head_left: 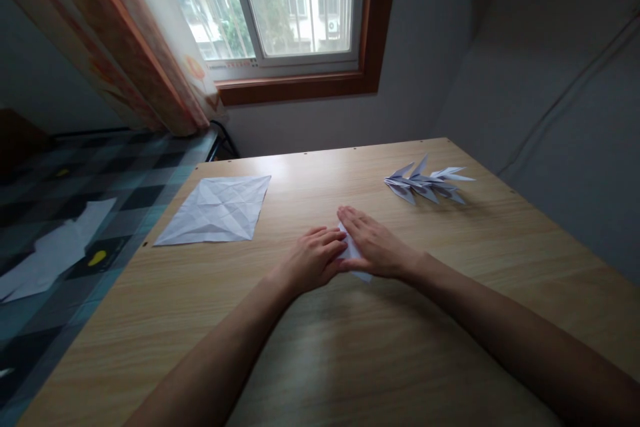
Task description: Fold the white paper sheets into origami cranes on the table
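A small folded piece of white paper lies at the middle of the wooden table, partly hidden by both hands. My left hand is closed on its left side, with the fingers bent over the paper. From the right, my right hand holds the same paper, fingers together along its far edge and thumb crossing its near part. The two hands meet at the thumbs. Part of the paper's pointed near end sticks out below the right thumb.
On the table, a creased square paper sheet lies at the left. Several folded pointed paper pieces, joined in a row, lie at the back right. White paper rests on a checked cloth left of the table. A window is ahead.
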`<state>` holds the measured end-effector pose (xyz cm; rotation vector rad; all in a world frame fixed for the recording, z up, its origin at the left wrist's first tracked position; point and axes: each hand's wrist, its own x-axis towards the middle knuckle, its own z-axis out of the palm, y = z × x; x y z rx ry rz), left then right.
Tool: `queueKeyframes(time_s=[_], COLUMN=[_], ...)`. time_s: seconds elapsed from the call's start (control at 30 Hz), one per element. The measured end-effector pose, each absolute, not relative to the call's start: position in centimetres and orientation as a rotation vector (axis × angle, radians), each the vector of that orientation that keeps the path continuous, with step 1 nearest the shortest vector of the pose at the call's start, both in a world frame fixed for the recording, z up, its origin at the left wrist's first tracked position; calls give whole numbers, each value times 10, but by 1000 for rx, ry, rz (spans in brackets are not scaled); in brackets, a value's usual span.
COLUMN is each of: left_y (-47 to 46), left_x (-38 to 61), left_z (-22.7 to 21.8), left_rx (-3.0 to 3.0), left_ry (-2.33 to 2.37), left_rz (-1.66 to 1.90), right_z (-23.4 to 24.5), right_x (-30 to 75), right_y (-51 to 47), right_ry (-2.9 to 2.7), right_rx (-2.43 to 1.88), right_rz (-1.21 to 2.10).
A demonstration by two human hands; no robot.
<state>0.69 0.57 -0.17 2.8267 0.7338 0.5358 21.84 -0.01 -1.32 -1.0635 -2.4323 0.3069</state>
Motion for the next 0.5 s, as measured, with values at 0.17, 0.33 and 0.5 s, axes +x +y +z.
queueKeyframes(time_s=[0.17, 0.33, 0.5], left_y=[5, 2, 2], left_x=[7, 7, 6], left_z=[0, 6, 7], left_rx=[2804, 2811, 2826], left_ry=[763, 735, 753], left_rz=[550, 541, 505], right_z=[-21, -21, -22], right_x=[214, 231, 251], right_y=[2, -9, -25], right_ry=[-2580, -2613, -2616], right_rx=[-1080, -1136, -1213], right_rz=[280, 226, 186])
